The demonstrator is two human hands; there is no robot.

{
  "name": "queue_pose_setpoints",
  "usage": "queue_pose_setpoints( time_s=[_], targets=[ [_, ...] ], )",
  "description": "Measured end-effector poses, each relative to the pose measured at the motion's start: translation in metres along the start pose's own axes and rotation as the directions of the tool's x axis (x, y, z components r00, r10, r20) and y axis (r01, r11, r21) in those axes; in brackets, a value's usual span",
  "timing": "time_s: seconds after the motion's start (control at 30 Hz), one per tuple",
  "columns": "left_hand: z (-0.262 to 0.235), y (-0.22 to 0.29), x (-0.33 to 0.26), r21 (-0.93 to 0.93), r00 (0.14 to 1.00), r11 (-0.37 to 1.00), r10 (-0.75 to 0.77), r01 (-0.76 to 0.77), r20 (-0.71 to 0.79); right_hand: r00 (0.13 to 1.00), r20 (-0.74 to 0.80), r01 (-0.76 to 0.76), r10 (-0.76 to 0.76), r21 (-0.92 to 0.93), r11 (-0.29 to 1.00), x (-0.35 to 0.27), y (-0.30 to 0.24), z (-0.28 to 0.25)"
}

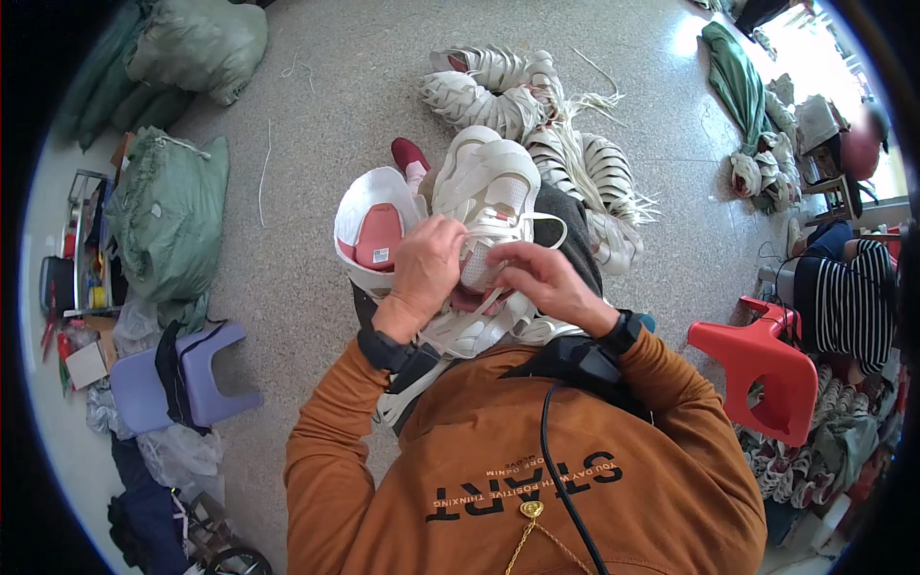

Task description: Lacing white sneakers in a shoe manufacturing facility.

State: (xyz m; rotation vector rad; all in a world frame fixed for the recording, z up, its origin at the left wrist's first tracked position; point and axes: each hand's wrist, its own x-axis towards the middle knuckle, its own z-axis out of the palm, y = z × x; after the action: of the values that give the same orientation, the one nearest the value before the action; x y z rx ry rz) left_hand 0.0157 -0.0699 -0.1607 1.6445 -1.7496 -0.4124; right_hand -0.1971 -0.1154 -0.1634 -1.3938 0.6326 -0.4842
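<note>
Okay, near end first: brown sweatshirt [661, 441], gold necklace [533, 511], black cable [546, 431] down the front. Black band on each wrist.

White shoe [514, 192] sits over the lap, between the hands, toe pointing far, pink-lined opening near. Left grip [426, 264] closed, fingertips pinched on the lace [498, 230] at the shoe's left side. Right grip [553, 280] half curled over the tongue from the right; can't tell if it has hold of anything. Lace loops out to the right, above that hand. More white shoe parts under the wrists.

Just left of the shoe: white tub [347, 216], pink insole [380, 235] inside. Red slipper [408, 153] just beyond it.

Out left: purple stool [139, 393] with black cloth over it, then green sack [168, 230]. Out right: red stool [747, 350], seated co-worker [848, 307] in stripes beyond.

Far: bundled white shoe parts [489, 113] on the speckled floor [316, 134], pale sack [196, 48] far left, green cloth [736, 81] far right.
</note>
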Motion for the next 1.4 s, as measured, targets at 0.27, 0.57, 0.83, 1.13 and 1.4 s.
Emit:
queue_pose_setpoints(
  time_s=[0.27, 0.57, 0.83, 1.13, 1.4],
  targets=[
    [0.008, 0.005, -0.016, 0.155, 0.995, 0.985, 0.079, -0.070, -0.053, 0.991, -0.066, 0.077, -0.117, -0.438, 0.896, 0.022, -0.001, 0.007],
    [0.027, -0.002, -0.028, 0.234, 0.990, 0.972, 0.058, -0.027, -0.126, 0.951, -0.106, 0.160, -0.290, -0.635, 0.756, 0.035, 0.003, 0.024],
    [0.023, -0.010, -0.026, -0.172, 0.982, 0.977, -0.146, 0.125, -0.119, 0.982, -0.014, 0.062, -0.191, -0.920, 0.386, 0.046, 0.011, 0.032],
    [0.023, -0.008, -0.033, -0.159, 0.982, 0.983, -0.113, 0.089, -0.152, 0.981, 0.060, -0.108, 0.183, -0.613, 0.783, -0.061, -0.004, -0.059],
    [0.016, 0.001, -0.027, -0.132, 0.993, 0.987, -0.096, 0.087, -0.064, 0.922, -0.268, -0.369, 0.279, -0.828, 0.423, -0.152, 0.048, -0.131]
  ],
)
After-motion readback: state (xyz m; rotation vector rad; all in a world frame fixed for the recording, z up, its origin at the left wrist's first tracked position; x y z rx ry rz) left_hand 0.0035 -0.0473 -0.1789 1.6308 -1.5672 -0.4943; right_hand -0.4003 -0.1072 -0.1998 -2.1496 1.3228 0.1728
